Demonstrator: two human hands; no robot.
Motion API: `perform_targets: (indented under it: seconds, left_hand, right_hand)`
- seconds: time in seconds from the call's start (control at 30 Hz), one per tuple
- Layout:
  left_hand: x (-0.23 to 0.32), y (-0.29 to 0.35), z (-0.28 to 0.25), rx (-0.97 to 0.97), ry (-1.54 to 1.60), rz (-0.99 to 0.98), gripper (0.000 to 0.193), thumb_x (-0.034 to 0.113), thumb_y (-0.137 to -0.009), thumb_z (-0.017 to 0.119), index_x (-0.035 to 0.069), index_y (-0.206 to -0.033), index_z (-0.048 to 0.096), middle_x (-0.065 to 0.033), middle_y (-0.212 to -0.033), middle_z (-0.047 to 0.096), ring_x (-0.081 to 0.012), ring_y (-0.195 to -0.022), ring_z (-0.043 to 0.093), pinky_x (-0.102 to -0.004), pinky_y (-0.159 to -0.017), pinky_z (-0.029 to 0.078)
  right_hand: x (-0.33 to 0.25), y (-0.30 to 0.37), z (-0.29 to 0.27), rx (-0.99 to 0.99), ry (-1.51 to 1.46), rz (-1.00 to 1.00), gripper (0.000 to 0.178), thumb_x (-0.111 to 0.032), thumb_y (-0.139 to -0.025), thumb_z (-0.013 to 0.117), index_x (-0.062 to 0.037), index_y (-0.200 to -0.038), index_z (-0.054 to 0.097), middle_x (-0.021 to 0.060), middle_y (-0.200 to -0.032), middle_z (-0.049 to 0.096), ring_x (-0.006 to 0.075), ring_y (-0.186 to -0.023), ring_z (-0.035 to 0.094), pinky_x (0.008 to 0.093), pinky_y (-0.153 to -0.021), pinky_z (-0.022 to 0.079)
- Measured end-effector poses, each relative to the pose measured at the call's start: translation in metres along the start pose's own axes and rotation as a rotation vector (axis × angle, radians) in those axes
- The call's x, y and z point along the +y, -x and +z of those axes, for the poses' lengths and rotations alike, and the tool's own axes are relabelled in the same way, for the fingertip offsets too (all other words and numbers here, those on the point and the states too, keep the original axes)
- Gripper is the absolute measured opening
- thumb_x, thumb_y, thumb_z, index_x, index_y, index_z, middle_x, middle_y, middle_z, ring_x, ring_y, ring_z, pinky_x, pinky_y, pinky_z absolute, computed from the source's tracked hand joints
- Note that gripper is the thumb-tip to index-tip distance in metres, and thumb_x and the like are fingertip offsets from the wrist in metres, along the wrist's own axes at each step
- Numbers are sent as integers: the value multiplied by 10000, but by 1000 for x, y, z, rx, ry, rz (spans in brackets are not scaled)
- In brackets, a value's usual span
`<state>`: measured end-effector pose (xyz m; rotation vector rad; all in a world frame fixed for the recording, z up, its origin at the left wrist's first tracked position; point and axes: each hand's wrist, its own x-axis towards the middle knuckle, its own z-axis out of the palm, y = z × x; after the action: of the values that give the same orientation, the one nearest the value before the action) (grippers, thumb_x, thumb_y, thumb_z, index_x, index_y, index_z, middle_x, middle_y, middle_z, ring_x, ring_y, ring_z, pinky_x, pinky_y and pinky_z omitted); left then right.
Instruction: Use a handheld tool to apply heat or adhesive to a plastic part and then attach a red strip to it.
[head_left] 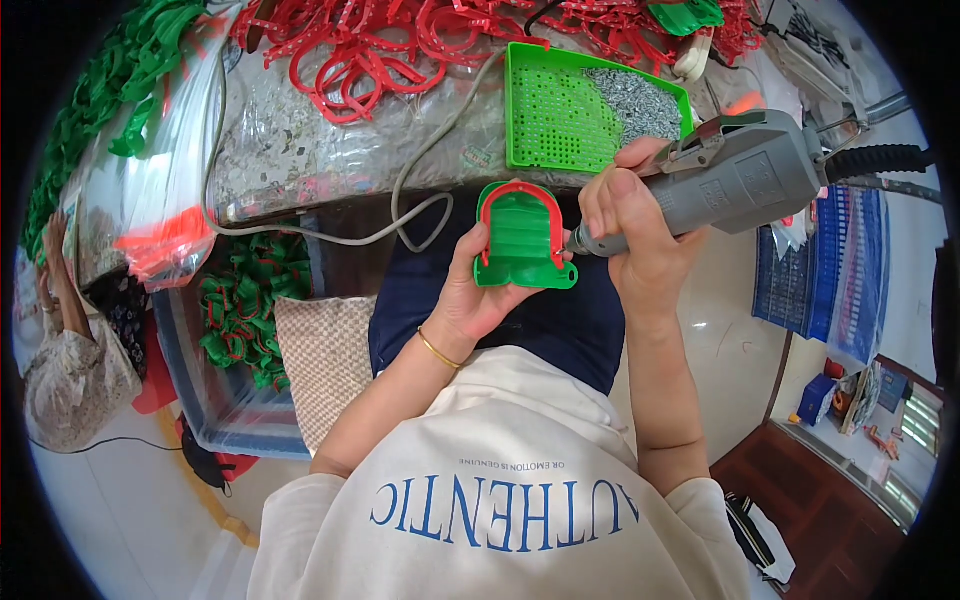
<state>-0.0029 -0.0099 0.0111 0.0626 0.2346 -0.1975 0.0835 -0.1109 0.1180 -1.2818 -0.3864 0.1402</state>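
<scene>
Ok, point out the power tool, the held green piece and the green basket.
Power tool [738, 185]: head view, on its grey body.
Held green piece [523, 232]: head view, on its inner face.
Green basket [553, 112]: head view, on its bare bottom.

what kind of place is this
Probably a small assembly workshop: the right hand holds a grey power tool, a green tray holds many small metal pieces, and a bin holds green-and-red parts.

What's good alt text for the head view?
A person's left hand holds a green piece with a red arched band; the right hand holds a grey power tool near the piece's right edge. Beyond, a green basket holds small metal parts.
</scene>
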Motion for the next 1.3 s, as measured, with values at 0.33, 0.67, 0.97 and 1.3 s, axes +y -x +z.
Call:
perform_targets:
  seconds: [0.33, 0.67, 0.97, 1.3]
  left_hand:
    - [1, 1, -5, -13, 39, 11, 675, 452, -845, 612, 24, -1331, 423, -211, -1271, 525, -352, -1168, 529, -464, -1019, 423]
    - [1, 4, -16, -11, 67, 0, 662, 451, -843, 635, 59, -1334, 424, -169, -1282, 524, -313, -1176, 533, -497, -1000, 442]
    - [6, 4, -12, -48, 20, -55, 757, 544, -827, 616, 120, -1399, 358, -143, -1340, 469, -303, -1183, 512, -495, -933, 477]
    - [-1, 8, -3, -4, -64, -113, 766, 475, -807, 656, 164, -1425, 328, -239, -1360, 413, -366, -1184, 495, -494, -984, 445]
  right_hand:
    - [7, 3, 2, 4, 2, -4, 151, -15, -871, 573, 35, -999, 513, 37, -619, 471, 105, -505, 429, 266, -507, 396]
    - [11, 7, 0, -29, 14, -12, 128, -25, -880, 561, 24, -984, 506, 29, -611, 464, 111, -501, 431, 271, -515, 390]
    - [5, 5, -3, -101, -18, -57, 172, -70, -877, 583, -13, -1016, 501, 26, -574, 445, 121, -466, 422, 273, -491, 368]
    - [-26, -52, -17, -67, -86, -129, 175, -52, -870, 569, -8, -1025, 500, 13, -600, 431, 114, -499, 430, 277, -491, 332]
